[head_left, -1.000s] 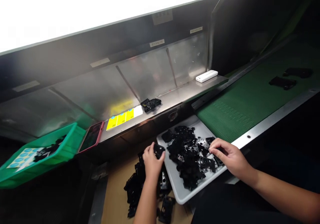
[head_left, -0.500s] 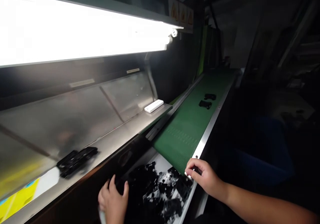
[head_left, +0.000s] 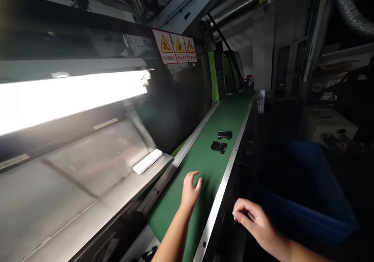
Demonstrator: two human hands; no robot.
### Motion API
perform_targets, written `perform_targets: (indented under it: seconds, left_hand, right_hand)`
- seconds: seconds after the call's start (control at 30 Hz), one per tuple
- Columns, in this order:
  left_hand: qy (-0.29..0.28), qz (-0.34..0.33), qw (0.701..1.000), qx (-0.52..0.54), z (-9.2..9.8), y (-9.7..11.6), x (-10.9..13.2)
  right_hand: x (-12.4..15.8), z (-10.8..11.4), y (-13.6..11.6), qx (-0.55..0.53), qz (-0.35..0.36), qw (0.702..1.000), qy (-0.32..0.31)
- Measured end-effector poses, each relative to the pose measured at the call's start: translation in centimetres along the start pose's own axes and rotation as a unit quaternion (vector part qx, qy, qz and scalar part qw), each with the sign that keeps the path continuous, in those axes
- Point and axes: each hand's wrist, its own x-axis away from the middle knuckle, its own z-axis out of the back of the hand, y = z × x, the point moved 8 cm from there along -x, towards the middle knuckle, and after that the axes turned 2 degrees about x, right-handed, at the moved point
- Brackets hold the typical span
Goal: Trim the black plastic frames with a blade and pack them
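Note:
My left hand (head_left: pixel 191 190) is over the green conveyor belt (head_left: pixel 171 205), thumb and fingers apart with nothing between them. Farther up the belt, beyond its fingertips, lie two small black plastic parts: a nearer one (head_left: pixel 219 147) and another (head_left: pixel 224 134) just behind it. To the right of the belt's metal rail, my right hand (head_left: pixel 253 217) is closed in a pinch. Something thin and dark shows below its fingertips, too small to name.
On the left, a metal shelf (head_left: pixel 117 203) carries a white oblong device (head_left: pixel 147 161) under a bright tube lamp (head_left: pixel 73 94). A blue bin (head_left: pixel 315 215) stands at the right. Warning signs (head_left: pixel 175 47) hang on the machine. Black pieces (head_left: pixel 150 253) show below the belt's near end.
My left hand has moved from beside the black pieces below the belt up over the belt. The view has turned up and right. My right hand stays pinched, now outside the rail.

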Motion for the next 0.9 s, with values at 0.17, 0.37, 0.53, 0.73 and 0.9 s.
perform_targets:
  seconds: [0.17, 0.37, 0.53, 0.73, 0.9]
  left_hand:
    - [0.008, 0.037, 0.999, 0.029, -8.4, 2.9, -8.1]
    - [0.044, 0.066, 0.997, 0.019, -13.8, 4.7, -13.4]
    - [0.056, 0.073, 0.995, 0.027, -14.1, 4.8, -14.0]
    - [0.039, 0.031, 0.996, 0.069, -11.0, 6.7, -11.7]
    - [0.055, -0.017, 0.995, 0.081, -4.8, 11.0, -6.2]
  right_hand:
    - [-1.0, 6.8, 4.0, 0.013, -0.039, 0.998, 0.039]
    - [-1.2, 13.8, 8.1, 0.030, -0.080, 0.993, 0.084]
    - [-1.6, 16.0, 9.3, 0.028, -0.089, 0.991, 0.098]
    - [-3.3, 15.1, 7.3, 0.015, -0.054, 0.996, 0.073]
    - [-4.3, 13.5, 5.4, -0.004, -0.020, 0.999, 0.049]
